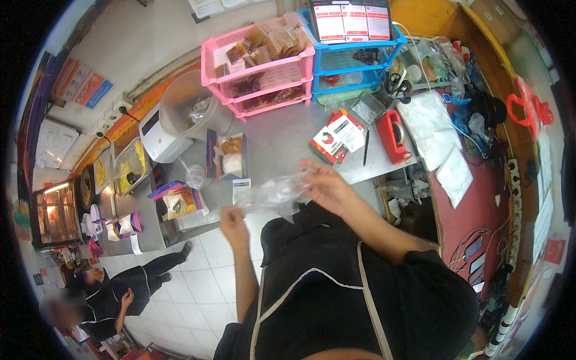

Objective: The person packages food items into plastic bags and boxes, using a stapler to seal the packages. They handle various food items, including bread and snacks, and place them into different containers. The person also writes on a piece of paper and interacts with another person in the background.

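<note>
A clear plastic bag [275,193] is stretched between my two hands, over the front edge of the metal counter [270,138]. My left hand [233,221] is closed, pinching the bag's lower left end. At the other end, the bent fingers of my right hand [323,183] grip the plastic. Just beyond the bag stands an open food box [211,155] with white rice [233,164] and a brown fried piece [233,146]. A white paper slip [242,191] lies in front of that box, close to my left hand. Farther left is a second open food box [183,203].
Pink racks [258,63] with sauce packets and blue racks [345,60] under a tablet [353,23] stand at the back. A red tape dispenser [393,138] and printed cards [339,138] sit right. A white printer [163,135] stands left. Another person [129,294] is lower left.
</note>
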Demonstrator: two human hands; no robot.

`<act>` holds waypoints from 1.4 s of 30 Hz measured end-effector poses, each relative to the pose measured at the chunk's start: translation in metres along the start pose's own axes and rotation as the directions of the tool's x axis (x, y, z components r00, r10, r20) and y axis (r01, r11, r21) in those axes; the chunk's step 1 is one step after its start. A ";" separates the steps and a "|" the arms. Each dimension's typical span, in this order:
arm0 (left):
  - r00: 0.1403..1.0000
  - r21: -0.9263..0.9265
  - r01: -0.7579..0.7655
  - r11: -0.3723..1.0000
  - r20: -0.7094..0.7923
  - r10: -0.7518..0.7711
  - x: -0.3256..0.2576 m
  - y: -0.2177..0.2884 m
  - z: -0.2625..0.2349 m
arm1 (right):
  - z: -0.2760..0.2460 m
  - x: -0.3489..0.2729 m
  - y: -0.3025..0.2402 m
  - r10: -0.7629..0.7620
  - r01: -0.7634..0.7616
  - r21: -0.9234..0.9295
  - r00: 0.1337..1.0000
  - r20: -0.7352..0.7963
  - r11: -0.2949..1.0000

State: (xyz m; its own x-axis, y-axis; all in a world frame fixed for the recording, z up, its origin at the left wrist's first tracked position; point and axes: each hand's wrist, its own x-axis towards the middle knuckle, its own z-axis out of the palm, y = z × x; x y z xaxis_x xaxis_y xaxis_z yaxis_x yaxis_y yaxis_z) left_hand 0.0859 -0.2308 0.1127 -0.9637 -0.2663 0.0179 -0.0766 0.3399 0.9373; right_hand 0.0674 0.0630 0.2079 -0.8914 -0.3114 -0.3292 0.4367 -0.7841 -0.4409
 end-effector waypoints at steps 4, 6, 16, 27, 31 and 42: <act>0.993 0.273 -0.061 0.960 -0.082 0.086 -0.008 0.010 -0.026 | -0.006 0.013 -0.003 -0.064 0.058 -0.321 0.998 -0.007 0.945; 0.884 0.414 -0.393 0.821 -0.077 0.462 -0.014 0.062 -0.004 | -0.010 0.025 0.012 -0.210 0.241 -0.643 0.969 0.126 0.727; 0.908 0.737 -0.272 0.619 0.410 -0.090 -0.011 0.066 -0.017 | -0.006 0.039 0.011 0.091 0.330 -0.693 0.929 0.358 -0.641; 0.926 0.694 -0.243 0.678 0.375 -0.052 -0.057 0.071 -0.060 | -0.017 0.025 -0.025 0.319 0.595 -0.665 0.804 0.502 -0.452; 0.924 0.415 0.115 0.903 0.289 -0.250 -0.094 0.026 -0.041 | -0.120 0.045 -0.085 0.386 0.554 -0.677 0.830 0.403 -0.484; 0.821 -0.213 0.460 0.862 0.472 -0.321 -0.041 0.117 0.018 | -0.131 0.199 -0.093 0.246 0.378 -0.450 0.913 0.325 -0.809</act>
State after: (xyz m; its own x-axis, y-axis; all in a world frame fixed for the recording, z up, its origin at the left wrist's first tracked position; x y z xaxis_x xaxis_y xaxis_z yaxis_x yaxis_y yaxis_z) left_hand 0.1116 -0.1642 0.2155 -0.8874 0.0974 -0.4507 -0.4546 -0.0217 0.8904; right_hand -0.1349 0.1444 0.0746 -0.7462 -0.6513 -0.1378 -0.6357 0.7586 -0.1430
